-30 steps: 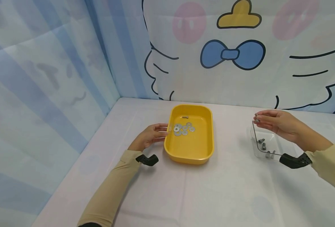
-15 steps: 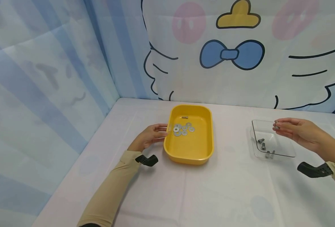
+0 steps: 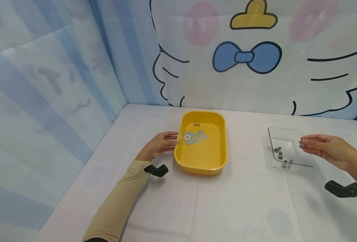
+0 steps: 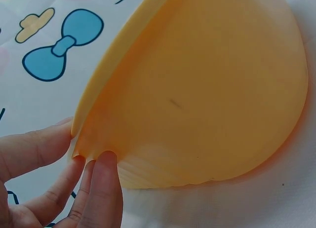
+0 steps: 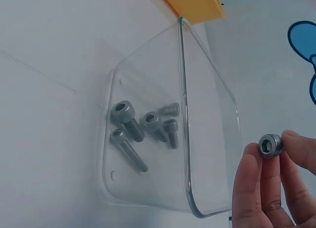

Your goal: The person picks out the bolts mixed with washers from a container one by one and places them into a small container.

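My right hand [image 3: 332,149] pinches a socket head screw [image 5: 270,146] between thumb and fingertips, at the right side of the clear plastic box [image 3: 307,165]. Its hex recess shows in the right wrist view; the shank is hidden by the fingers. Inside the box lie several more socket head screws [image 5: 132,119] of different sizes. My left hand [image 3: 158,145] holds the left edge of the yellow tray [image 3: 201,159], its fingertips at the rim and outer wall. Several flat washers [image 3: 195,136] sit grouped in the tray, with a small screw [image 3: 197,124] behind them.
A white cloth [image 3: 242,201] covers the table under both containers. Behind the table hangs a printed curtain [image 3: 257,90], and a blue-striped curtain [image 3: 51,101] closes off the left side. A stretch of cloth separates the tray from the box.
My right hand has moved right and towards me, from above the box's left rim to its right side, still holding the screw. The left hand and the tray stay in place.
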Available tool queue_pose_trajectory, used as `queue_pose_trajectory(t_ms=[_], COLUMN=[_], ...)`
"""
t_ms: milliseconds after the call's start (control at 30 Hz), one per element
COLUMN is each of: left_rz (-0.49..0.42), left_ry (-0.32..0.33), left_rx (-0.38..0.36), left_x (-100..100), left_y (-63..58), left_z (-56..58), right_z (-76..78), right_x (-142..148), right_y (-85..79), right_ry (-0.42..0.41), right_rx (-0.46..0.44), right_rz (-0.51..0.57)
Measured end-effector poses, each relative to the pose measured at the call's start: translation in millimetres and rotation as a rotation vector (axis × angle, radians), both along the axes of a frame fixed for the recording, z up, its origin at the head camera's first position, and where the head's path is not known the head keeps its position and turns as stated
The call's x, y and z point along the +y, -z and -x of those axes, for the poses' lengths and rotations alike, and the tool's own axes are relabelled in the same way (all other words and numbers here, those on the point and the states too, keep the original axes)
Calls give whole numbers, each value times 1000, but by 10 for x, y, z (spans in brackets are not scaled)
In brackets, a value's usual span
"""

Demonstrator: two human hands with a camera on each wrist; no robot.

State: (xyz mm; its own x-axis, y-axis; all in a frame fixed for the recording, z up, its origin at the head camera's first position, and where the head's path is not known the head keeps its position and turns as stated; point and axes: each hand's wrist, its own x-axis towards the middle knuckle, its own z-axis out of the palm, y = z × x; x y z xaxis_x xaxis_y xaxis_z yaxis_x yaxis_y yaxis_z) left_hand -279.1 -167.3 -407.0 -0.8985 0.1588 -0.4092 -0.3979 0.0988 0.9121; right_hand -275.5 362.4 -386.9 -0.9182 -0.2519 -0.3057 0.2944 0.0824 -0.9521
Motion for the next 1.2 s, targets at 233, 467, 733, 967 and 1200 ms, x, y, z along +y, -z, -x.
queue_pose_trajectory(t_ms=[233,467,733,967,1200], left_rz=[-4,2,7,7,3], left_ry=[-27,-4,6,12,30], left_rx=[-19,-4,10,13,24], left_x=[4,1,-9,-9,-8], left_y=[-17,-19,-11,-7,-14], left_z=[7,-4,-5,-18,-32], right_z=[246,43,420,584,580], right_x=[349,26,488,695,721], right_y=[381,20,582,814,803], right_ry=[27,-14,51,51,9], right_rx=[-26,7,58,133,127], right_rz=[-120,-249,-423,-601,-559])
